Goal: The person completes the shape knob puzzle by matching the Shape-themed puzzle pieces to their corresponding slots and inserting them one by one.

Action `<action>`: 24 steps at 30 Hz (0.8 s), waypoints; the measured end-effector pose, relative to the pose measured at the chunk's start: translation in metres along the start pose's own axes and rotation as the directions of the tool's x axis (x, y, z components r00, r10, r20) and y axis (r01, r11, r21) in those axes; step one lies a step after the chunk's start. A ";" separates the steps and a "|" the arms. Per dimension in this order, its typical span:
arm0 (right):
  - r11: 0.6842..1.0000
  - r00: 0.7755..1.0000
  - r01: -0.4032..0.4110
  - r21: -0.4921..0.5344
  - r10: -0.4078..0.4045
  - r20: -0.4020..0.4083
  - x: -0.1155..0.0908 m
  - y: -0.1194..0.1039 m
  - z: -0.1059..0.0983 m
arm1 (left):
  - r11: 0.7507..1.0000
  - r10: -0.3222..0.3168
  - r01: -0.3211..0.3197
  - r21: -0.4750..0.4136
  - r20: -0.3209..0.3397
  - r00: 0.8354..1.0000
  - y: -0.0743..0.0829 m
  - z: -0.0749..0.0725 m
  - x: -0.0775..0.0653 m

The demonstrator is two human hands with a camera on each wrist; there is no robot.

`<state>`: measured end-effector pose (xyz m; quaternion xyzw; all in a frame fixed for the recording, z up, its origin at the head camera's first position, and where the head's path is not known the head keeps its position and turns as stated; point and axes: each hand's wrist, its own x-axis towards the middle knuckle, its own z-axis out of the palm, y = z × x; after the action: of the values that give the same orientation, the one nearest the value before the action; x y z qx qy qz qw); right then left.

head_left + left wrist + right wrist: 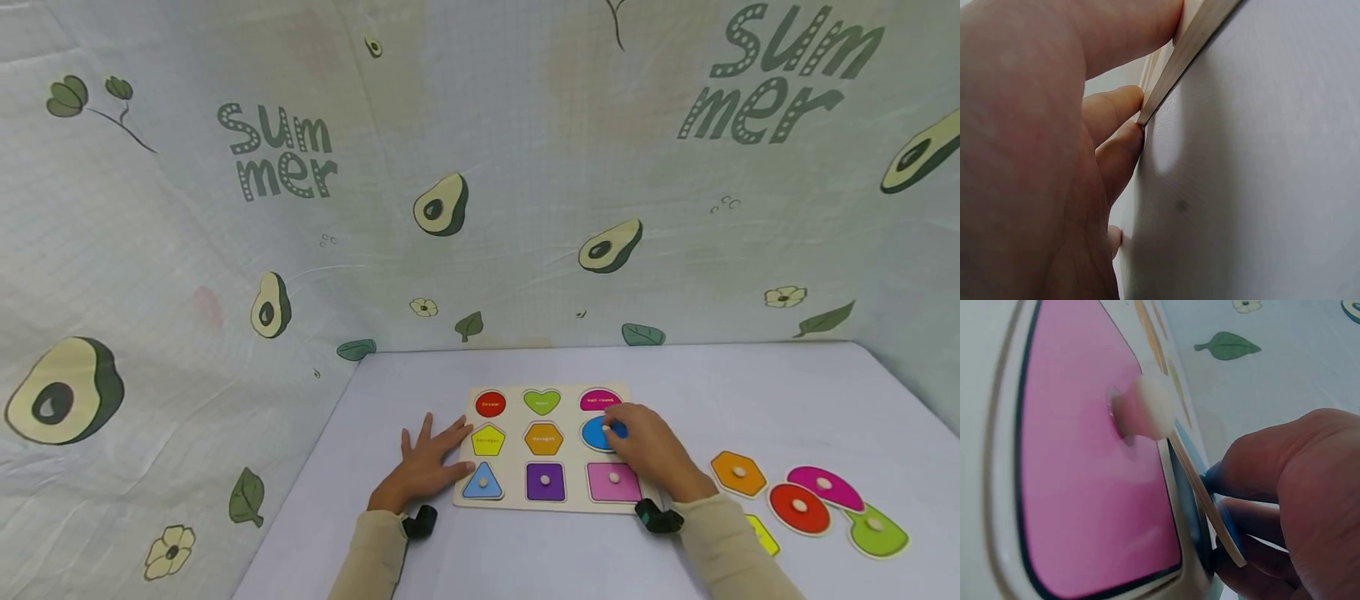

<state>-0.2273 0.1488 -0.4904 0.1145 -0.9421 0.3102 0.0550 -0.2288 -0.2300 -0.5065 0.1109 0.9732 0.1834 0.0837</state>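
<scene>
My right hand [651, 446] pinches a blue oval puzzle piece [595, 432] over the right column of the wooden shape board [517, 505]. In the right wrist view, the piece's wooden edge [1213, 515] tilts up from the board, close over the oval's place. Beside it, a pink rectangle piece [1085, 462] with a round knob lies in its slot. My left hand [425, 467] has its fingers spread, with thumb and fingertips at the board's left edge. A light blue triangle [483, 483] and a purple square [545, 482], both knobbed, also sit in the board.
Right of the board lie loose knobbed pieces: an orange hexagon [738, 474], a red circle [799, 509], a magenta half round [826, 485], a green piece [879, 532] and a yellow piece [763, 536] partly behind my right sleeve. A printed cloth [517, 275] hangs behind the white table [420, 371].
</scene>
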 end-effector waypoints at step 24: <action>0.992 0.997 0.042 -0.121 -0.049 -0.059 -0.003 -0.004 0.006 | 1.000 0.007 -0.007 -0.010 0.000 1.000 0.000 0.000 0.000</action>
<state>-0.2239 0.1425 -0.4936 0.1228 -0.9541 0.2552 0.0977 -0.2288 -0.2298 -0.5060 0.1140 0.9719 0.1884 0.0837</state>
